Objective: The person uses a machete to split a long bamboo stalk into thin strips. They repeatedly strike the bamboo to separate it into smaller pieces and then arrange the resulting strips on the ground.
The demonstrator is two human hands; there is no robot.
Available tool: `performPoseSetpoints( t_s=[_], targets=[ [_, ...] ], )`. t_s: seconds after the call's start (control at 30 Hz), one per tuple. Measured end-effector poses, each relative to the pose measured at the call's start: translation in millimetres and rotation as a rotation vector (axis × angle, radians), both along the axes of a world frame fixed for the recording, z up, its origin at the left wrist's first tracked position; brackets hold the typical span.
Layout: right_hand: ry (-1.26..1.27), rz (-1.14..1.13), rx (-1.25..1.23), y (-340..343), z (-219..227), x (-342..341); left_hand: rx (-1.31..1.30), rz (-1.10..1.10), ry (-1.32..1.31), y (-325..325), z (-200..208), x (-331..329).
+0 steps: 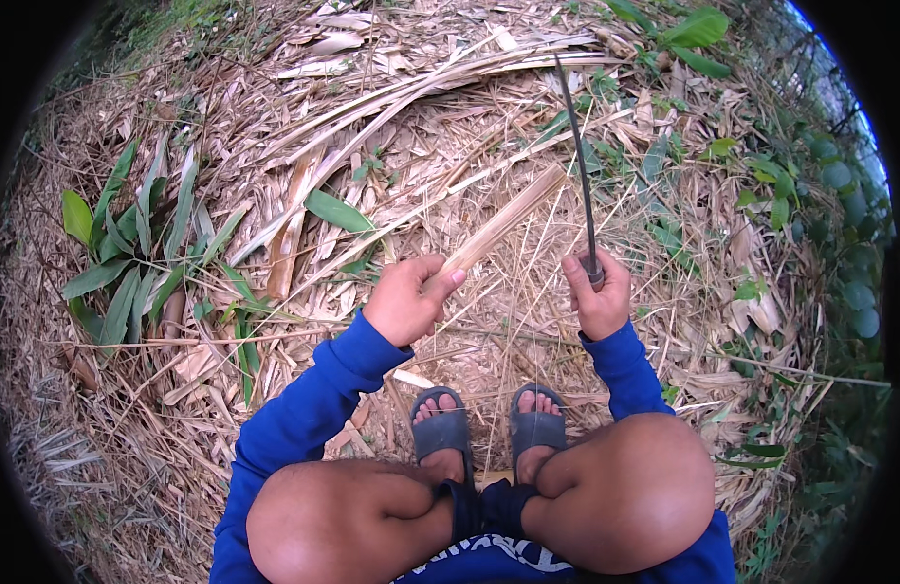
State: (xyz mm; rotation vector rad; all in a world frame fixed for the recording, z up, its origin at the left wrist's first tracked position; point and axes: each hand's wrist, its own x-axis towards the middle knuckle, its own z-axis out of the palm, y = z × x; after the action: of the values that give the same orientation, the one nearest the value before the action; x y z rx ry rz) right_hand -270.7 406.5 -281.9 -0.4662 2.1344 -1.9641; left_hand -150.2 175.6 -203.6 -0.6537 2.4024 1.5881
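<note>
My left hand (411, 299) is closed round the lower end of a pale split piece of wood or bamboo (506, 216), which slants up and to the right. In my right hand (599, 290) is the handle of a long knife (579, 156) with a narrow dark blade. The blade points away from me, nearly upright in the picture, its tip at the far side. The wood's far end lies just left of the blade, with a small gap between them. Most of the knife's handle is hidden by my fingers.
Dry leaves and stalks (206, 97) cover the ground. Long pale strips (401, 97) lie in a curved heap beyond my hands. A green leafy plant (128, 253) grows at the left, more greenery (781, 185) at the right. My sandalled feet (442, 428) are close below my hands.
</note>
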Motion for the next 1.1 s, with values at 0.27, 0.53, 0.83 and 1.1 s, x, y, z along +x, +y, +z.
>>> performPoseSetpoints(
  t_s=[0.27, 0.53, 0.83, 1.1],
  targets=[
    [-0.032, -0.033, -0.145, -23.6, 26.0, 8.6, 0.472, -0.009, -0.046, 15.3, -28.6, 11.1],
    [-0.382, 0.008, -0.401, -28.2, 28.9, -1.2, 0.435, -0.112, -0.035, 27.5, -45.1, 21.8],
    [-0.547, -0.100, -0.610, -22.8, 32.8, 3.5, 0.316, -0.009, 0.002, 37.6, -37.4, 36.1],
    [-0.456, -0.062, -0.521, -24.0, 35.0, 16.0, 0.206, 0.058, 0.320, 45.1, -32.4, 22.5]
  ],
)
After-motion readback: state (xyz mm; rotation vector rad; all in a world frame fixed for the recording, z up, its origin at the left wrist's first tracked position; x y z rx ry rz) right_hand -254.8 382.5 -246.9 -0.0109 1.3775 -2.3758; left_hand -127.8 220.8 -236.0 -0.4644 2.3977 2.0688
